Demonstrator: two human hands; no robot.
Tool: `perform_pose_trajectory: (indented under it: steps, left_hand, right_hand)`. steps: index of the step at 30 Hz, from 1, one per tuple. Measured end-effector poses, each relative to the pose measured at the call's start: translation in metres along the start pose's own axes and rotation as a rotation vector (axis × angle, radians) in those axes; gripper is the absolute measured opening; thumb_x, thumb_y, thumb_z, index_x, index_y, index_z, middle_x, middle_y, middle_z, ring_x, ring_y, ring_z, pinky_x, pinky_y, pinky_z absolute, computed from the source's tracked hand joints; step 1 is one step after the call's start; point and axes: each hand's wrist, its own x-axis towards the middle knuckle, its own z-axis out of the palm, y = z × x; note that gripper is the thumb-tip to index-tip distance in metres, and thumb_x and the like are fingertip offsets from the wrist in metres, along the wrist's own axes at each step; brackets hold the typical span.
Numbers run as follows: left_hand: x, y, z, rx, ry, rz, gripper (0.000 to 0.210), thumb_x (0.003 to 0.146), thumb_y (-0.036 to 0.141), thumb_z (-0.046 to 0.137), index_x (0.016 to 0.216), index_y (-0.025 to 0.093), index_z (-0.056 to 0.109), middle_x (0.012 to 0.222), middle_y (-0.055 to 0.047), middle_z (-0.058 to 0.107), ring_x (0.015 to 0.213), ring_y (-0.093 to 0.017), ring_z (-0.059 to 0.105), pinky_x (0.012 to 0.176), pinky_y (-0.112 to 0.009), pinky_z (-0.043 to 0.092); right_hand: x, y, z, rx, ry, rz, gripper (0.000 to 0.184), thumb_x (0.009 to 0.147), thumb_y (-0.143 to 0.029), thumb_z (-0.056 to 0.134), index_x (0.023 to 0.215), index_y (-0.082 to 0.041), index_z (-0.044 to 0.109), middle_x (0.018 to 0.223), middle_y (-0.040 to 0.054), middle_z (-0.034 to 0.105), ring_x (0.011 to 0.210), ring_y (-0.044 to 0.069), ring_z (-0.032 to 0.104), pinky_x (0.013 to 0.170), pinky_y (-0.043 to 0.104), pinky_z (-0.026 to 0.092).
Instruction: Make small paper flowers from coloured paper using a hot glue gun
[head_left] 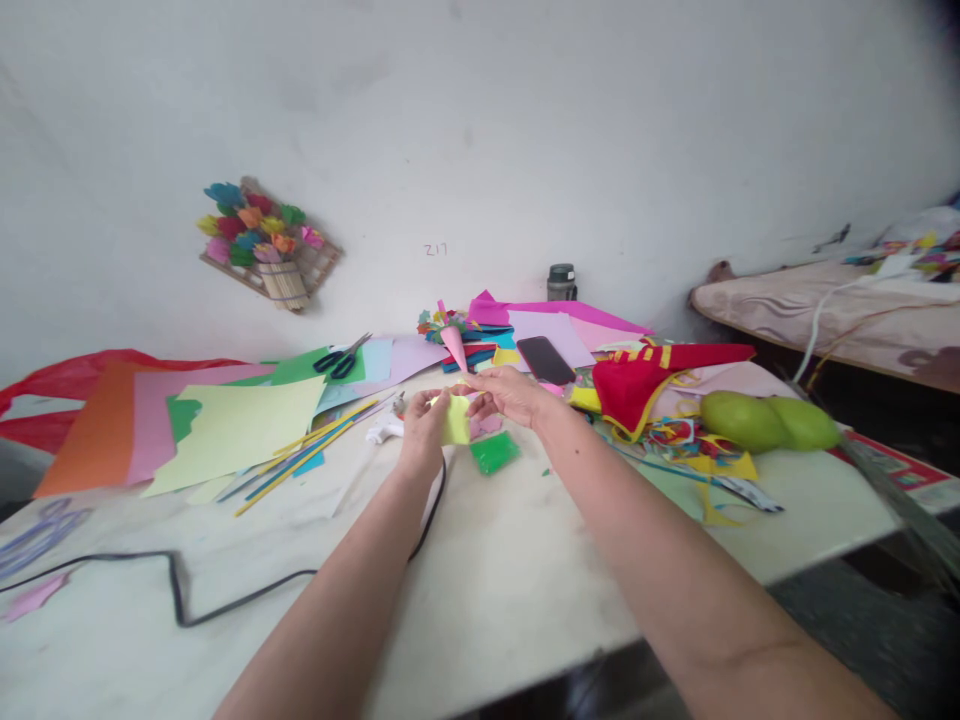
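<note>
- At the middle of the table (525, 580), toward its far side, the small yellow paper piece (456, 424) is up between the two hands, just beyond a green packet (495, 453) and beside pink paper scraps (487, 426).
- On the left, the left hand (424, 428) appears closed on the yellow paper piece, thumb and fingers pinching its left edge.
- On the right, the right hand (504, 396) has its fingers curled close to the paper's far right edge; blur hides whether they grip it, so I cannot tell.
- The step in hand looks like positioning or shaping this piece with both hands, probably as papercraft; the exact fold is too small to read.
- Just beyond the right fingertips, a pink paper cone (453, 346) points nearer, with colourful paper flowers (442, 322) at its far end.
- Near the left hand lies a white glue gun (385, 429); scissors (343, 361) rest farther left on coloured sheets.
- As I judge it, the next move calls for a light, steady left pinch and precise right fingertips, since thin paper could crease or slip.
</note>
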Motion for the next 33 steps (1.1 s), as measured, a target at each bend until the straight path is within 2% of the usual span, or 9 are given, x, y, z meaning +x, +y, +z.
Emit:
perform_pose_trajectory:
  steps: [3, 6, 12, 17, 22, 25, 28, 31, 33]
  left_hand:
    - [-0.001, 0.001, 0.002, -0.016, -0.004, 0.008, 0.034, 0.056, 0.037, 0.070, 0.076, 0.017, 0.050, 0.057, 0.004, 0.057, 0.045, -0.010, 0.052, 0.047, -0.022, 0.038]
    - [-0.003, 0.005, 0.004, -0.056, -0.009, 0.012, 0.027, 0.056, 0.032, 0.069, 0.071, 0.017, 0.052, 0.056, 0.004, 0.056, 0.047, -0.010, 0.051, 0.049, -0.022, 0.037]
    - [-0.003, 0.009, 0.004, -0.111, -0.007, -0.003, 0.016, 0.059, 0.028, 0.067, 0.068, 0.016, 0.059, 0.061, 0.002, 0.059, 0.053, -0.010, 0.052, 0.052, -0.023, 0.037]
    - [0.003, 0.004, -0.002, -0.143, -0.018, -0.023, 0.023, 0.065, 0.034, 0.064, 0.081, 0.017, 0.062, 0.074, -0.001, 0.063, 0.064, -0.013, 0.056, 0.057, -0.025, 0.040]
    - [0.003, 0.007, -0.004, -0.190, -0.027, -0.059, 0.026, 0.062, 0.033, 0.064, 0.082, 0.017, 0.060, 0.081, -0.003, 0.065, 0.073, -0.015, 0.059, 0.063, -0.026, 0.044]
    - [0.000, 0.011, -0.003, -0.205, -0.052, -0.054, 0.021, 0.060, 0.031, 0.065, 0.074, 0.016, 0.058, 0.085, -0.004, 0.065, 0.080, -0.015, 0.059, 0.070, -0.028, 0.045]
    - [-0.002, 0.013, -0.002, -0.179, -0.063, -0.054, 0.020, 0.061, 0.030, 0.066, 0.071, 0.015, 0.057, 0.087, -0.005, 0.065, 0.086, -0.016, 0.058, 0.077, -0.031, 0.045]
    - [-0.003, 0.012, 0.000, -0.141, -0.068, -0.047, 0.023, 0.063, 0.033, 0.066, 0.074, 0.014, 0.058, 0.083, -0.006, 0.065, 0.083, -0.015, 0.058, 0.077, -0.032, 0.045]
    - [-0.003, 0.011, 0.001, -0.123, -0.077, -0.044, 0.025, 0.063, 0.034, 0.066, 0.075, 0.014, 0.058, 0.079, -0.005, 0.064, 0.077, -0.013, 0.059, 0.074, -0.030, 0.046]
  right_hand:
    - [-0.001, 0.000, 0.003, -0.016, -0.041, 0.046, 0.018, 0.071, -0.025, 0.065, 0.075, -0.008, 0.059, 0.069, 0.0072, 0.064, 0.057, 0.012, 0.062, 0.053, 0.022, 0.053]
    - [-0.001, 0.001, 0.006, -0.021, -0.017, 0.038, 0.016, 0.070, -0.022, 0.066, 0.069, -0.007, 0.059, 0.061, 0.0060, 0.063, 0.058, 0.011, 0.062, 0.059, 0.022, 0.053]
    - [0.001, 0.003, 0.004, -0.005, 0.011, 0.005, 0.015, 0.071, -0.021, 0.065, 0.068, -0.008, 0.059, 0.063, 0.0063, 0.064, 0.058, 0.012, 0.063, 0.060, 0.023, 0.053]
    - [0.000, 0.002, 0.003, -0.028, 0.026, 0.014, 0.014, 0.072, -0.019, 0.064, 0.066, -0.007, 0.060, 0.064, 0.0069, 0.064, 0.059, 0.012, 0.063, 0.060, 0.022, 0.054]
    - [-0.002, -0.003, 0.000, -0.071, 0.051, 0.034, 0.015, 0.072, -0.021, 0.064, 0.066, -0.007, 0.060, 0.063, 0.0079, 0.064, 0.055, 0.012, 0.062, 0.056, 0.021, 0.053]
    - [-0.005, -0.010, -0.009, -0.156, 0.123, 0.040, 0.015, 0.072, -0.020, 0.064, 0.065, -0.007, 0.060, 0.060, 0.0075, 0.063, 0.054, 0.013, 0.062, 0.050, 0.020, 0.052]
    - [-0.011, -0.021, -0.017, -0.312, 0.279, 0.063, 0.014, 0.072, -0.017, 0.062, 0.062, -0.009, 0.057, 0.053, 0.0061, 0.061, 0.049, 0.013, 0.061, 0.045, 0.020, 0.049]
    - [-0.017, -0.031, -0.022, -0.581, 0.439, 0.200, 0.014, 0.073, -0.019, 0.060, 0.065, -0.008, 0.056, 0.044, 0.0047, 0.057, 0.042, 0.012, 0.057, 0.041, 0.019, 0.045]
    - [-0.019, -0.036, -0.025, -0.760, 0.488, 0.336, 0.014, 0.074, -0.021, 0.058, 0.071, -0.008, 0.057, 0.041, 0.0046, 0.056, 0.039, 0.013, 0.056, 0.040, 0.019, 0.043]
